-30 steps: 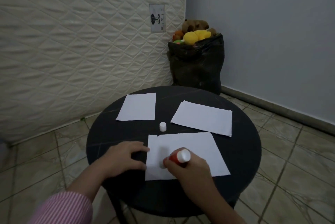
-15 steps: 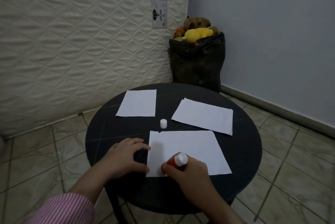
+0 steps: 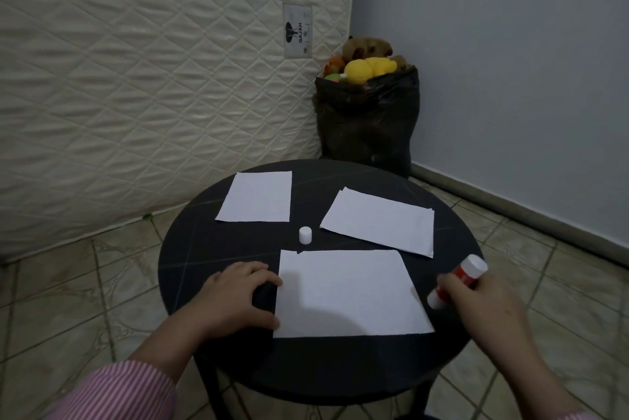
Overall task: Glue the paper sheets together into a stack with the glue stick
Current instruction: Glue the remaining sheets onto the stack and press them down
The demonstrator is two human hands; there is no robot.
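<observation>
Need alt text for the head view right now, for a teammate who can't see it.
A right hand holds a glue stick just off the right edge of the near sheet on a round black table, while the left hand rests at its left edge. Two more sheets and a white cap lie beyond.

Head view – looks down, close over the table (image 3: pixel 211 283).

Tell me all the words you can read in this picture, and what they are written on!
"GAJAH": printed sideways on the white label sewn onto the quilted mattress, beside a dark logo.
The smaller marks on that label are too small to read.
The glue stick in the right hand has a red band, but any print on it is too blurred to read.
The paper sheets and the white cap show no writing.
</observation>
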